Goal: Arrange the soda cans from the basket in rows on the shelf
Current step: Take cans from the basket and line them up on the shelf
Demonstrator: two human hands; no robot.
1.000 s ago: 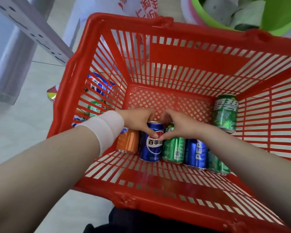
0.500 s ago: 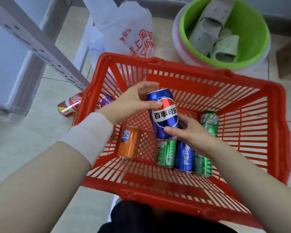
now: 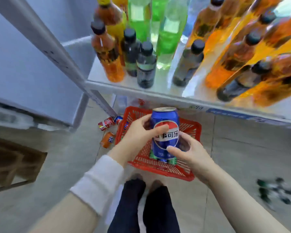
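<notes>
1. Both hands hold one blue can [image 3: 165,132] upright above the basket [image 3: 160,169], just near of the shelf [image 3: 163,84] edge.
2. The left hand [image 3: 138,135] wraps the can's left side, thumb across the label.
3. The right hand [image 3: 190,153] grips its lower right.
4. The basket sits on the floor; green cans [image 3: 174,160] show inside.
5. Bottles [image 3: 145,68] stand on the shelf.
6. A red can [image 3: 106,122] and an orange can [image 3: 107,139] lie left of the basket.

Shop, bottle-stocked shelf [image 3: 158,96], shopping basket [image 3: 196,130]
</notes>
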